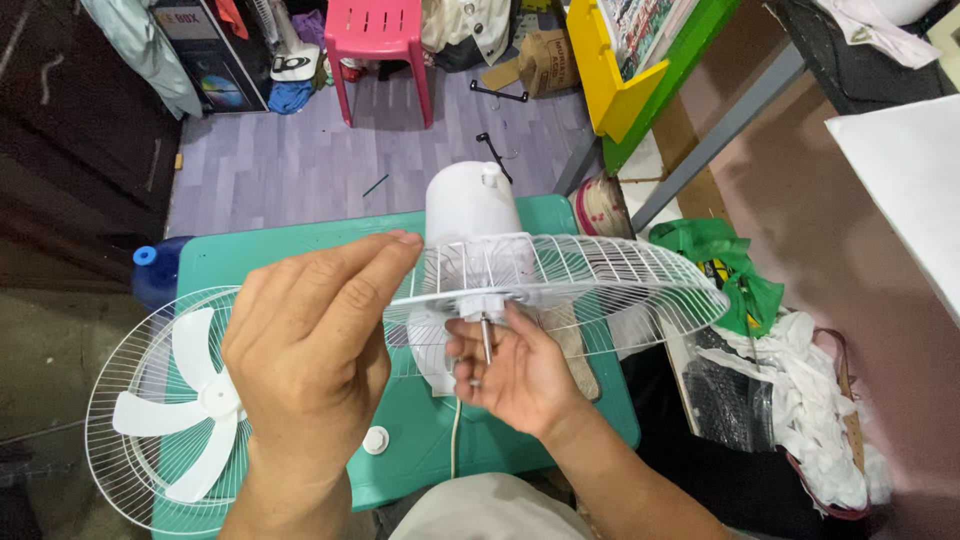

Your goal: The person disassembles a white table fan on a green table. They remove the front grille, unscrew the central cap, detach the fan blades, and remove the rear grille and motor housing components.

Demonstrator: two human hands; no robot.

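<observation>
A white fan motor housing (pixel 470 205) stands over a green plastic table (pixel 300 245), with a white wire rear guard (pixel 610 275) fitted around its metal shaft (pixel 487 338). My left hand (pixel 310 350) grips the near left rim of that guard. Just under the guard's hub, my right hand (pixel 515 375) has its fingers around the shaft. A white fan blade (pixel 185 400) lies inside the front wire guard (pixel 120 440) at the table's left end. A small white round cap (pixel 376 440) rests on the table between my arms.
A pink plastic stool (pixel 378 40) stands on the purple floor beyond the table. A green bag (pixel 720 265) and white rags (pixel 815 400) lie at the right. A blue bottle (pixel 150 270) sits beside the table's left corner. A yellow-green shelf (pixel 640 80) rises at the back right.
</observation>
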